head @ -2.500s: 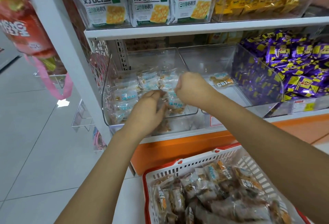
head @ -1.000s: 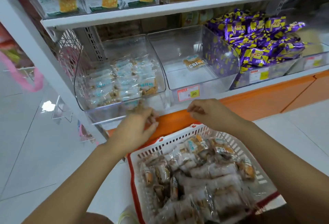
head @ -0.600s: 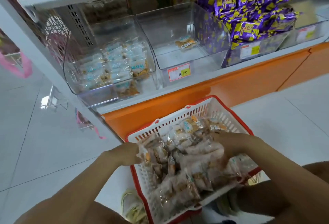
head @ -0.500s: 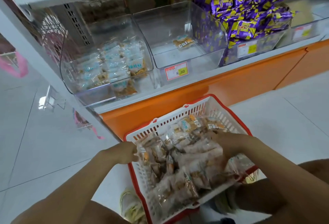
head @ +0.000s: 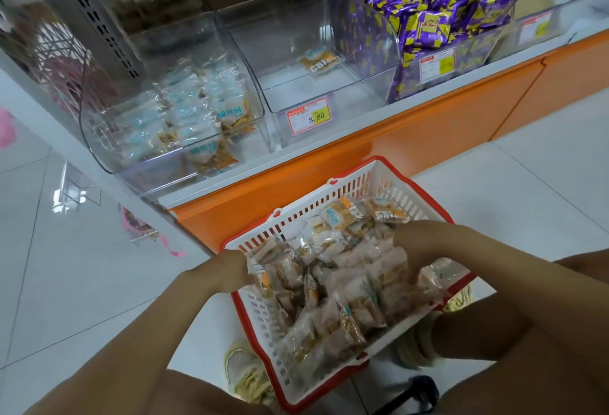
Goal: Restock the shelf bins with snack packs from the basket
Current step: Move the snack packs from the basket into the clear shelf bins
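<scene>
A white basket with a red rim [head: 333, 189] stands on the floor below the shelf, heaped with clear snack packs [head: 342, 286]. My left hand [head: 224, 271] is at the basket's left edge, its fingers curled onto a pack at the side of the heap. My right hand [head: 425, 245] reaches into the heap from the right, fingers curled down around several packs. On the shelf, the left clear bin [head: 99, 138] holds several blue-and-white packs. The middle clear bin [head: 362, 91] holds one pack [head: 321, 63].
A bin of purple-and-yellow packs [head: 428, 19] fills the right of the shelf. An orange base panel [head: 395, 144] runs under the shelf. A price tag [head: 308, 116] is on the middle bin. White floor tiles lie to the left; my shoes sit under the basket.
Both hands have come down from the left bin to the basket and sunk into the heap of packs. The view has tilted down toward the basket.
</scene>
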Available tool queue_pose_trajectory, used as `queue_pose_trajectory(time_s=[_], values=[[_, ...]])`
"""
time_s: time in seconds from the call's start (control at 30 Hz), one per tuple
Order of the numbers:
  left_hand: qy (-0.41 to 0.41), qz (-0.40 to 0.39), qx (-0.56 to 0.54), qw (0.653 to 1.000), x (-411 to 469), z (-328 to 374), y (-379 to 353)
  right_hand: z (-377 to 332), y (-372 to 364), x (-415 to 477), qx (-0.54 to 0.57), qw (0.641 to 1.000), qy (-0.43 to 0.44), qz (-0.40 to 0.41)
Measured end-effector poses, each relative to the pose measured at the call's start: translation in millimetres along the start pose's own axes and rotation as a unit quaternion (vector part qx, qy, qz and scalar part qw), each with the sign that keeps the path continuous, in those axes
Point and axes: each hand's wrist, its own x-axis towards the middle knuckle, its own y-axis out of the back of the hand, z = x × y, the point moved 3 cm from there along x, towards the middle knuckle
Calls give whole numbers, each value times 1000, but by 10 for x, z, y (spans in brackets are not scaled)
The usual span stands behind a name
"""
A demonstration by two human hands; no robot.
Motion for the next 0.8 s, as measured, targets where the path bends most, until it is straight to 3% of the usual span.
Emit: queue_pose_trajectory(time_s=[0.17,0.27,0.33,0.4,0.47,0.5,0.63,0.8], values=[[-14,-12,-60,998,-148,173,144,92,292,3,101,992,1,79],[-54,-31,-233,971,-289,482,273,81,578,-97,173,963,-38,205],[-86,-75,-400,909,-438,793,321,-79,730,-188,239,917,-44,316],[-84,-93,-565,816,-550,1033,385,-349,803,-248,235,876,-23,421],[-82,-87,-671,732,-601,1153,488,-644,822,-276,214,846,9,488],[-86,-78,-698,707,-614,1169,543,-764,823,-268,213,833,25,510],[-95,-25,-743,662,-621,1067,711,-992,847,-240,229,785,79,570],[-130,33,-796,591,-584,896,819,-1171,933,-287,222,769,198,566]])
